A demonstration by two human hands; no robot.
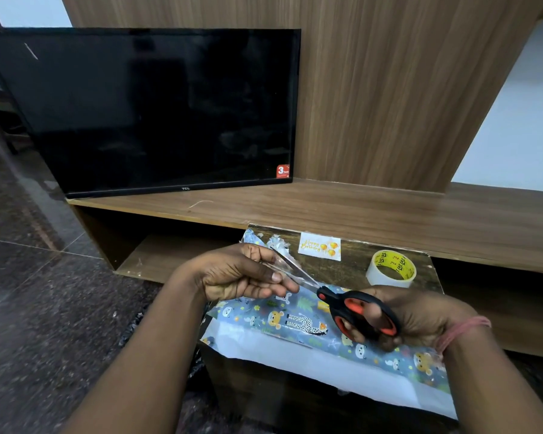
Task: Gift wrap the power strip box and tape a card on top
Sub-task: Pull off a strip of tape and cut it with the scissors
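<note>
Head view: right hand point(420, 317) grips one pair of scissors point(358, 311), fingers through the orange-lined loops, blades pointing up-left toward the left hand point(248, 277). Left hand pinches a clear strip, looks like a piece of tape point(287, 267), between thumb and fingers, with the blades right at it; can't tell if the blades are parted or closed. Under both hands lies the power strip box point(301, 317), covered on top in blue animal-print wrapping paper; the box itself is not visible. White underside of the paper point(311, 355) spreads out on the near side of the hands, not folded up. One tape roll point(391, 268) sits just beyond the right hand. One Happy Birthday card point(319, 246) lies beyond the left hand, loose on the small table point(351, 267), apart from the box.

Progress, judged: wrap partly on, seam being taped, roughly midway. Left to do: fold and tape the loose paper, close the ends, then tape the card on top.

Background: one TCL television point(145, 111) on a wooden shelf unit point(389, 211) far beyond both hands.
</note>
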